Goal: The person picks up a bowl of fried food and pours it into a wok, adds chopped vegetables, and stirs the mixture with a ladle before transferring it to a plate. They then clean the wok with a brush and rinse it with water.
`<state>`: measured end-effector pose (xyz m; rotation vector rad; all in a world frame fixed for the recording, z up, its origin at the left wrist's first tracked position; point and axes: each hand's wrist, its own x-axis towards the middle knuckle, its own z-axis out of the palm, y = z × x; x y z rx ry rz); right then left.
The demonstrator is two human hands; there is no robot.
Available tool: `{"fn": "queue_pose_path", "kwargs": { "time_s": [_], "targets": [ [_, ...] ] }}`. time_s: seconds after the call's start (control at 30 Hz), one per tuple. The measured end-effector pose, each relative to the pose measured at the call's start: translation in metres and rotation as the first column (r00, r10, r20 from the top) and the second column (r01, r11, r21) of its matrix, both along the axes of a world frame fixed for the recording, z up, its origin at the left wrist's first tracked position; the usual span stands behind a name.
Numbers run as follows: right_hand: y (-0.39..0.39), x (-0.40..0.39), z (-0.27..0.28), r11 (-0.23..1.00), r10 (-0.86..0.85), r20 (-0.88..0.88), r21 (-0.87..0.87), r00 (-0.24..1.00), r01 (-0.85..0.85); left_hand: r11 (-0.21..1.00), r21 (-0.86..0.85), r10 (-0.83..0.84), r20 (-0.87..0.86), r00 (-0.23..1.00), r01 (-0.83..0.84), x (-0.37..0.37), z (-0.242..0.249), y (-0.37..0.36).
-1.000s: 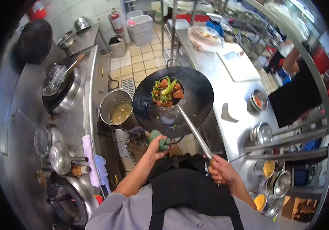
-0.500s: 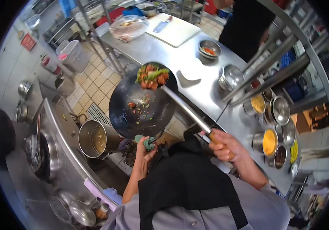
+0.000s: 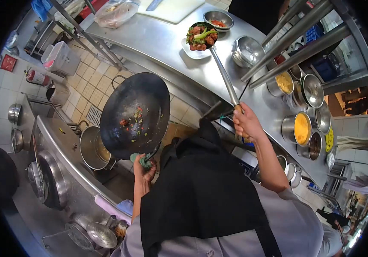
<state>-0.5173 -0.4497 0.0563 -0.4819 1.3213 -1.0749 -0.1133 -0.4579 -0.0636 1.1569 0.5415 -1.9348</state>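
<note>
My right hand (image 3: 247, 122) is closed around the wooden grip of a long ladle (image 3: 226, 77). Heaped in the ladle's bowl are browned chunks of food with green stalks (image 3: 202, 37). That bowl overlaps a white dish (image 3: 194, 53) on the steel table in this view. Down to the left, my left hand (image 3: 144, 171) grips the handle of a black wok (image 3: 149, 96) through a green cloth (image 3: 137, 160). The wok is tilted, with a few food scraps and chopped bits scattered over its inside.
A steel table (image 3: 162, 40) carries a cutting board (image 3: 177, 9), a bagged item (image 3: 114, 13), stacked metal bowls (image 3: 248, 51) and several ingredient containers. Shelf posts (image 3: 295, 55) cross its right side. A pot (image 3: 90, 147) stands beside the stove counter (image 3: 70, 160). Another person (image 3: 252, 13) is across the table.
The loaded ladle has moved from over the wok to over the white dish. My left hand and the wok have shifted left, away from the table. The view has turned too.
</note>
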Motion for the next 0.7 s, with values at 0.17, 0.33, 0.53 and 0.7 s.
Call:
{"fn": "queue_pose_path", "kwargs": {
  "time_s": [0.17, 0.33, 0.53, 0.7],
  "targets": [
    [-0.001, 0.006, -0.024, 0.998, -0.018, -0.078, 0.065, 0.997, 0.023, 1.0, 0.011, 0.002, 0.03, 1.0, -0.002, 0.014, -0.011, 0.016],
    [-0.005, 0.005, -0.025, 0.997, -0.014, -0.158, 0.077, 0.987, 0.026, 0.999, 0.037, 0.04, -0.013, 0.999, -0.039, 0.015, -0.028, 0.019],
    [-0.002, -0.004, -0.04, 0.994, 0.082, -0.522, 0.11, 0.849, -0.028, 1.0, -0.014, 0.015, -0.036, 0.999, -0.016, 0.006, -0.027, 0.011],
    [0.0, -0.021, -0.059, 0.979, -0.029, -0.941, -0.095, 0.336, -0.183, 1.0, -0.001, -0.007, 0.012, 1.0, 0.007, 0.001, -0.027, 0.003]
  ]
}}
